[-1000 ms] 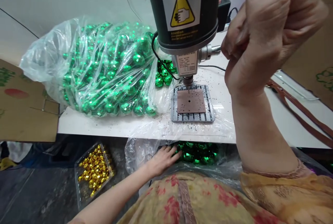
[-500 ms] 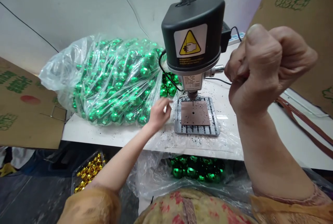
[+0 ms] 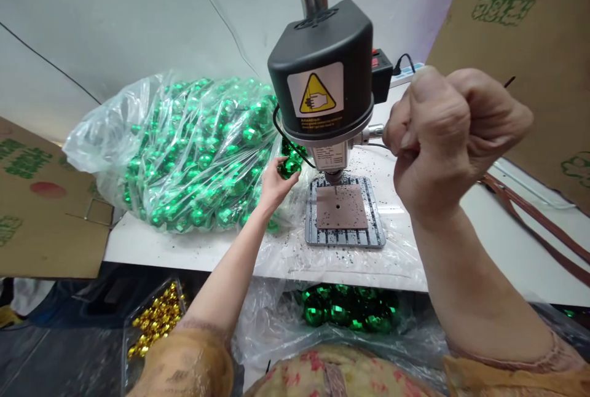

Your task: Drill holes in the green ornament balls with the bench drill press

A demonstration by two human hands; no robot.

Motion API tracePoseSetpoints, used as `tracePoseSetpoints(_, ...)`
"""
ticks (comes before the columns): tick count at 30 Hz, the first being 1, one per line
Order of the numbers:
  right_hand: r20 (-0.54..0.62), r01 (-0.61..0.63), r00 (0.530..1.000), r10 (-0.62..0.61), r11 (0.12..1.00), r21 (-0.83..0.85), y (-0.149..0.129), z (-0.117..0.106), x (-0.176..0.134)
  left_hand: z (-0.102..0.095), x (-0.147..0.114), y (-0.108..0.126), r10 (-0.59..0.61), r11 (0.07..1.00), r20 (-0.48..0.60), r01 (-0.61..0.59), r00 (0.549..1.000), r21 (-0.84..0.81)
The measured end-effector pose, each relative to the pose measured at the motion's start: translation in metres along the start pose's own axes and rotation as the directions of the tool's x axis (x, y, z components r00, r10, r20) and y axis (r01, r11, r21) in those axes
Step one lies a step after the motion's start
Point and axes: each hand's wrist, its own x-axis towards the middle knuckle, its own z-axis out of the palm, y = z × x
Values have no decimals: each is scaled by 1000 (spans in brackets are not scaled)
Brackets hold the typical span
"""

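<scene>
My right hand (image 3: 442, 133) is closed in a fist around the end of the feed handle (image 3: 375, 132) of a small bench drill press (image 3: 322, 71); the gripped part is hidden. At the bag's mouth, left of the drill, my left hand (image 3: 276, 185) has its thumb and fingers around a shiny green faceted ball (image 3: 291, 166). Other green balls lie close behind it. Below the drill bit, a brown square board (image 3: 353, 216) with one dark hole lies on the slotted metal base (image 3: 313, 236). Dark shavings are scattered over both.
A clear plastic bag (image 3: 104, 120) full of green balls fills the table's left. More green balls (image 3: 338, 311) lie in plastic below the table's front edge. A tub of gold balls (image 3: 159, 317) stands lower left. Cardboard boxes (image 3: 507, 71) flank both sides; brown straps (image 3: 530, 219) lie right.
My left hand has moved up from beside the base to the green balls, and its fingers have closed around one. My right hand stays on the handle. The view has shifted slightly.
</scene>
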Motion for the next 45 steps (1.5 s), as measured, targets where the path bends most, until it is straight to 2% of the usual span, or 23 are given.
tracePoseSetpoints(2, 1, 16, 1000, -16, 1000, 14, 0, 0, 0, -9, -22, 7, -92, 964, 25, 96, 995, -248)
tracePoseSetpoints(4, 0, 41, 999, -41, 999, 33, 0, 0, 0, -10, -44, 15, -157, 866, 128, 199, 979, -458)
tracePoseSetpoints(6, -2, 15, 1000, -15, 1000, 8, -1, 0, 1, -5, -61, 20, -180, 776, 232, 283, 956, -564)
tracePoseSetpoints(8, 0, -29, 1000, 29, 999, -41, -3, 0, 1, 4, -72, 23, -174, 744, 282, 313, 944, -590)
tracePoseSetpoints(11, 5, -65, 998, 66, 993, -97, -4, -2, 0, 19, -77, 24, -131, 761, 327, 306, 936, -571)
tracePoseSetpoints(14, 10, -81, 996, 84, 983, -165, -4, -3, -1, 30, -75, 22, -69, 816, 378, 270, 923, -511)
tracePoseSetpoints(19, 46, -68, 996, 77, 985, -160, -4, -4, 0, 36, -75, 21, 2, 918, 386, 152, 923, -367)
tracePoseSetpoints(23, 46, -51, 997, 58, 989, -140, -6, -3, -2, 38, -78, 23, 32, 962, 364, 70, 931, -264)
tracePoseSetpoints(28, 27, -98, 994, 101, 990, -99, -6, -2, 0, 43, -86, 35, 77, 980, 334, -10, 939, -199)
tracePoseSetpoints(31, 37, -140, 989, 141, 989, -46, -6, 0, 7, 46, -90, 40, 86, 974, 330, -10, 940, -226)
tracePoseSetpoints(35, 34, -168, 984, 172, 981, -94, -6, 2, 10, 50, -93, 38, 82, 960, 326, 13, 942, -281)
tracePoseSetpoints(39, -2, -76, 997, 76, 991, -113, -6, -3, -3, 51, -93, 35, 80, 956, 329, 21, 941, -293)
tracePoseSetpoints(42, 6, -48, 999, 50, 986, -158, -3, -8, -16, 50, -93, 37, 100, 959, 326, -4, 940, -283)
tracePoseSetpoints(45, 3, -9, 1000, 9, 995, -98, 0, -10, -22, 47, -94, 40, 118, 959, 328, -22, 937, -283)
